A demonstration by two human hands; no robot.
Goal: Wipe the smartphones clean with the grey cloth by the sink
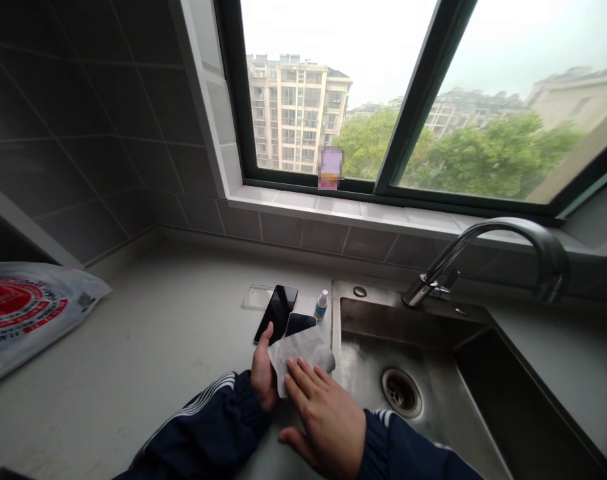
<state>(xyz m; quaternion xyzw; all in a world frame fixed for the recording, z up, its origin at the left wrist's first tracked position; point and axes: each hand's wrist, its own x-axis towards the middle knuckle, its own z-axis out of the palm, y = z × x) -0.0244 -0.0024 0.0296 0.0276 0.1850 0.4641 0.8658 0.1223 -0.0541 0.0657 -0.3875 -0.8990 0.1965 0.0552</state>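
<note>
My left hand (264,372) is closed around the edge of a smartphone (301,324), whose dark top end shows. A light grey cloth (303,350) covers the rest of that phone. Flat on the cloth lies my right hand (323,410), its fingers stretched out and its thumb apart. Just beyond, a larger black smartphone (278,310) rests on the counter, partly over a clear phone case (258,297). A small white spray bottle (321,305) with a blue label stands upright beside the held phone, near the sink.
To the right is a steel sink (373,353) with a drain (401,393) and a curved faucet (483,230). A printed plastic bag (38,307) lies on the pale counter (173,320) at left. Behind are a window sill (343,208) and a window.
</note>
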